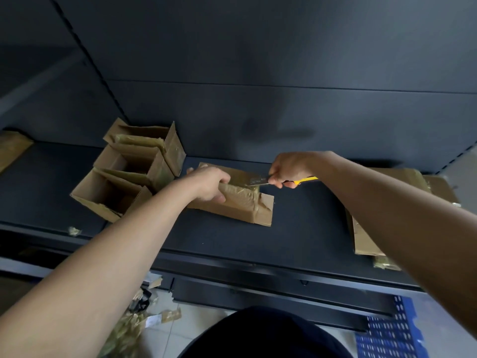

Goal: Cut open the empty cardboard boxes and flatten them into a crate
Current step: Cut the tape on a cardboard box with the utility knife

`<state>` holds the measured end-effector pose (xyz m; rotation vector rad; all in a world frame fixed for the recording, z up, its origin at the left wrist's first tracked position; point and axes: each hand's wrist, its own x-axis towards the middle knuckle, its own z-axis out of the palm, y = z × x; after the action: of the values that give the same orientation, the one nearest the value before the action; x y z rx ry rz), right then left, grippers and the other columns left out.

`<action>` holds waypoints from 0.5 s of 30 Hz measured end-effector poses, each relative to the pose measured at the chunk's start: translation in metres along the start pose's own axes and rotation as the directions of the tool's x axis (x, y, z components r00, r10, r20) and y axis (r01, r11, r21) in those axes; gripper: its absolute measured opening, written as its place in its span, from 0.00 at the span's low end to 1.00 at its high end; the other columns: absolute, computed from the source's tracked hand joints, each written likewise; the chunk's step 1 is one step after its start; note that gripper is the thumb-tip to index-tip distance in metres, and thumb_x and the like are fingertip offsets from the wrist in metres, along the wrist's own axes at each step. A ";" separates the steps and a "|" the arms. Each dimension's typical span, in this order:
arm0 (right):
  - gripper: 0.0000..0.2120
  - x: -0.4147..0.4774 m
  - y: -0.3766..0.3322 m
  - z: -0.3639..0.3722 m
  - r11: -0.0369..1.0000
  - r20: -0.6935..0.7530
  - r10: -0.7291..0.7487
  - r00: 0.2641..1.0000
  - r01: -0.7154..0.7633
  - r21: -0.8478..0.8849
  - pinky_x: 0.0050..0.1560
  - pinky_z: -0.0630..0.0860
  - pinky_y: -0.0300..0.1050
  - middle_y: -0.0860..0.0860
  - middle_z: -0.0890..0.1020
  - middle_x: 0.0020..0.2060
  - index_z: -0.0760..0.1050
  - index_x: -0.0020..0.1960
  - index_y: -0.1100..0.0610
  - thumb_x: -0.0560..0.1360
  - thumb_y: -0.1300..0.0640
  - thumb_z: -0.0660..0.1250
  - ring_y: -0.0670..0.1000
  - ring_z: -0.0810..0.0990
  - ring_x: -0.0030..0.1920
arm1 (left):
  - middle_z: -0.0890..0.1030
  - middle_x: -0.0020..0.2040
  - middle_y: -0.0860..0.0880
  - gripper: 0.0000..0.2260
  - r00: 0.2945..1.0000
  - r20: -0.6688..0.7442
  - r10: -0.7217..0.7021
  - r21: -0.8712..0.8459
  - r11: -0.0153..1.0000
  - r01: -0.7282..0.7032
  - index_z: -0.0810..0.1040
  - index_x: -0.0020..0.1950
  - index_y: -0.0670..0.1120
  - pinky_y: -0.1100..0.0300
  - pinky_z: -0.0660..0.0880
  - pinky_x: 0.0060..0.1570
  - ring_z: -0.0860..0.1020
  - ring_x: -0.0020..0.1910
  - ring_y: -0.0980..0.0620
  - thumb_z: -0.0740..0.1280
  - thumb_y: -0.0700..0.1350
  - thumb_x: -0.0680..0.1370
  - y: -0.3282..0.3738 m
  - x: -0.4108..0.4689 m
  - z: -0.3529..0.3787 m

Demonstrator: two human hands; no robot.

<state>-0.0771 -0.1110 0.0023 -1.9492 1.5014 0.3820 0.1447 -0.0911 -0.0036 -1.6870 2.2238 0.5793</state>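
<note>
Clasping a yellow knife, the right hand touches tape — left hand fingers grip the box.

Dark metal shelving, pale tiled floor

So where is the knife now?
In the head view, centre-right: the right hand grips the knife, its blade at the taped box that the left hand holds.

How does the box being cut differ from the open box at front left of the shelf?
The box being cut is closed, with tape along it; the open box shows its empty inside. The left hand grips the box being cut and the right hand holds a yellow knife at its tape; no hand holds the open box. Both are brown cardboard on the dark shelf.
</note>
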 end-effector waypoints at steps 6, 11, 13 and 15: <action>0.13 0.005 -0.024 0.001 0.987 0.078 -0.018 0.997 0.030 -0.158 0.43 0.73 0.45 0.52 0.74 0.24 0.76 0.38 0.59 0.78 0.55 0.60 0.53 0.74 0.33 | 0.67 0.57 0.46 0.07 1.000 0.001 0.003 -0.056 0.998 -0.003 0.72 0.49 0.58 0.46 0.69 0.61 0.68 0.61 0.39 0.69 0.51 0.75 -0.004 0.004 0.000; 0.13 0.004 -0.020 -0.003 0.991 0.097 0.015 0.995 -0.002 -0.135 0.35 0.70 0.42 0.53 0.71 0.22 0.73 0.36 0.60 0.77 0.58 0.60 0.53 0.71 0.28 | 0.72 0.49 0.48 0.11 0.998 -0.029 0.056 -0.176 0.983 -0.060 0.71 0.36 0.54 0.55 0.70 0.46 0.73 0.49 0.47 0.68 0.47 0.76 -0.007 0.006 -0.005; 0.13 0.005 -0.018 -0.003 0.990 0.123 0.029 0.992 -0.012 -0.138 0.34 0.70 0.41 0.54 0.71 0.22 0.72 0.35 0.60 0.77 0.58 0.59 0.53 0.70 0.27 | 0.73 0.44 0.50 0.11 0.996 -0.040 0.080 -0.209 0.974 -0.087 0.72 0.35 0.53 0.56 0.68 0.42 0.73 0.46 0.49 0.69 0.46 0.76 -0.004 0.007 -0.005; 0.13 0.007 -0.020 0.002 0.983 0.096 0.015 0.995 0.003 -0.185 0.35 0.71 0.40 0.54 0.74 0.25 0.74 0.37 0.59 0.77 0.55 0.60 0.53 0.73 0.30 | 0.72 0.41 0.53 0.12 0.993 -0.069 0.096 -0.238 0.965 -0.110 0.72 0.34 0.53 0.58 0.67 0.41 0.73 0.45 0.50 0.70 0.46 0.75 0.001 0.010 -0.005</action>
<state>-0.0560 -0.1121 0.0027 -2.0370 1.4540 0.6307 0.1408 -0.1016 -0.0041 -1.7260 2.3742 0.8696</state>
